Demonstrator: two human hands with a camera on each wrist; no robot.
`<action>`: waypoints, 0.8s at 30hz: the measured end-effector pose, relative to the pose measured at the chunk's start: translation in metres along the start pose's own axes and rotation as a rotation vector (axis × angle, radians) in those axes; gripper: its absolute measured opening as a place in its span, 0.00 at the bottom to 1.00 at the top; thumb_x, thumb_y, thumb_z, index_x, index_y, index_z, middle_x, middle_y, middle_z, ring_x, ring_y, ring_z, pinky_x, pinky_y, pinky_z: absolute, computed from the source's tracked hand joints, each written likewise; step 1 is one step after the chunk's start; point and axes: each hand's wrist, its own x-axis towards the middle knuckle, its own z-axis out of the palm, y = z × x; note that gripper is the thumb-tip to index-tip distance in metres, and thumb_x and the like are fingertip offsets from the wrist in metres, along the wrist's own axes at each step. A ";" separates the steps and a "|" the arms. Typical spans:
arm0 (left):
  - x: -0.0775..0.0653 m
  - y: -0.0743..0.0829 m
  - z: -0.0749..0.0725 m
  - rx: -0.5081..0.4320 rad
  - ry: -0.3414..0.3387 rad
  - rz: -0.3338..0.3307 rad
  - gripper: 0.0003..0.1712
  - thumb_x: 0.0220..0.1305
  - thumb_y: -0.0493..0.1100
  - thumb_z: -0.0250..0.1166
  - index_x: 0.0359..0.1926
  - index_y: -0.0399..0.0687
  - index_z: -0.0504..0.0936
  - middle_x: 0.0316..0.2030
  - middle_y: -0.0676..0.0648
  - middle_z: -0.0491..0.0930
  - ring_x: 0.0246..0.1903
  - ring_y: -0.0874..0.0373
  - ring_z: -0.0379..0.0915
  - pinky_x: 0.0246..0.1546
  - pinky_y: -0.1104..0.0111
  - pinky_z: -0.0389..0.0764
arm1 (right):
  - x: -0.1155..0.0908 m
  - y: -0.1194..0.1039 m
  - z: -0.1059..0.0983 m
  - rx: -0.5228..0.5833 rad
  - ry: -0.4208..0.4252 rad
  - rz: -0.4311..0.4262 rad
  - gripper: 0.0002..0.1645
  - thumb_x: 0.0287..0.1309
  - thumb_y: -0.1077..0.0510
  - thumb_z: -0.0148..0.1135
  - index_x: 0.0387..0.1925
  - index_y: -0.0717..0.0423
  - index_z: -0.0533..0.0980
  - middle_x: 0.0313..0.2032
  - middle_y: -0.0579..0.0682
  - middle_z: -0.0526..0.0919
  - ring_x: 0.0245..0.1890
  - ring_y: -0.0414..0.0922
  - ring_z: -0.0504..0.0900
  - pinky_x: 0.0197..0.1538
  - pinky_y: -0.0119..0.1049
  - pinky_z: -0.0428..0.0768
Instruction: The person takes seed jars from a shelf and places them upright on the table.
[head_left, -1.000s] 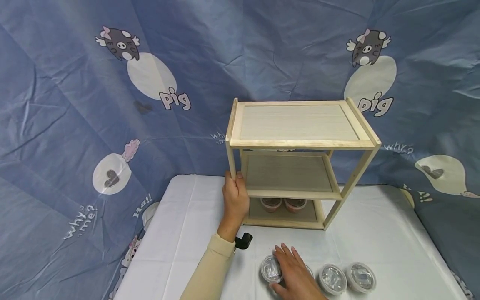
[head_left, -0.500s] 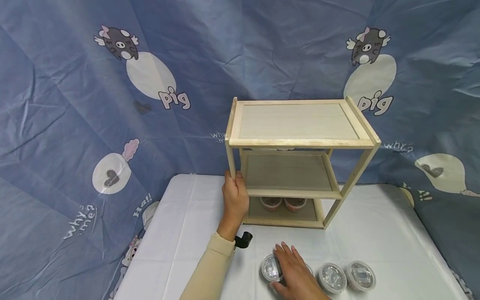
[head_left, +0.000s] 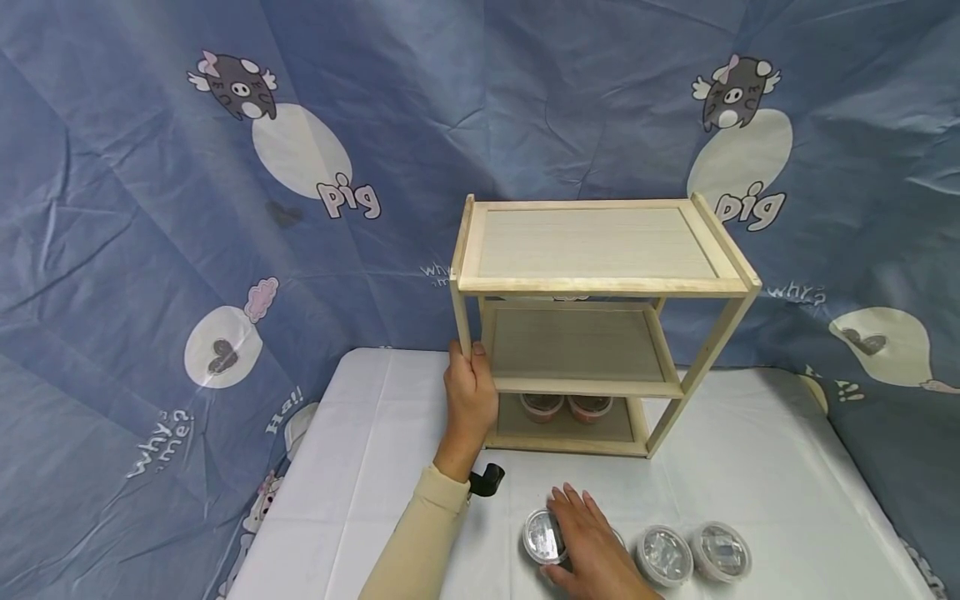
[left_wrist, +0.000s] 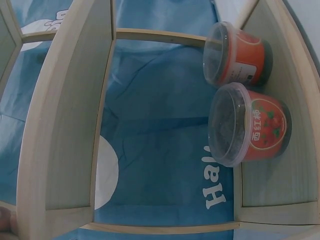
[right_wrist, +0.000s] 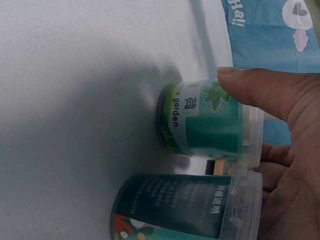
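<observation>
My left hand [head_left: 471,396] grips the left front post of a small wooden shelf rack [head_left: 585,387]. Two lidded cups with red labels, one nearer [left_wrist: 267,127] and one behind [left_wrist: 247,57], stand on its bottom tier. In front of the rack, my right hand [head_left: 596,542] reaches over a lidded plastic cup with a green plant label [right_wrist: 210,117]. Its thumb [right_wrist: 260,85] lies against one side and the fingers are on the other side, partly hidden by cups. Beside it stands a darker green labelled cup [right_wrist: 175,205], mostly covered by the hand in the head view.
Two more clear-lidded cups, one left [head_left: 664,556] and one right [head_left: 722,552], stand to the right of my right hand. A white cloth [head_left: 360,483] covers the table. Blue patterned fabric [head_left: 405,150] hangs behind the rack.
</observation>
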 end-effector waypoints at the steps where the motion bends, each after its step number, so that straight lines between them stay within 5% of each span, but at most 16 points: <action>1: 0.000 0.000 0.000 0.000 -0.001 0.002 0.12 0.77 0.44 0.44 0.38 0.41 0.65 0.18 0.51 0.60 0.14 0.58 0.55 0.14 0.65 0.60 | 0.000 0.000 0.000 0.000 -0.002 0.003 0.51 0.48 0.44 0.74 0.68 0.62 0.62 0.69 0.59 0.60 0.71 0.56 0.53 0.72 0.44 0.42; 24: 0.000 0.000 0.000 0.043 0.007 -0.009 0.12 0.77 0.47 0.43 0.39 0.44 0.66 0.18 0.51 0.61 0.16 0.59 0.56 0.15 0.66 0.61 | 0.006 0.001 -0.001 -0.057 0.037 -0.027 0.50 0.41 0.43 0.77 0.62 0.63 0.68 0.63 0.60 0.70 0.68 0.57 0.61 0.69 0.52 0.51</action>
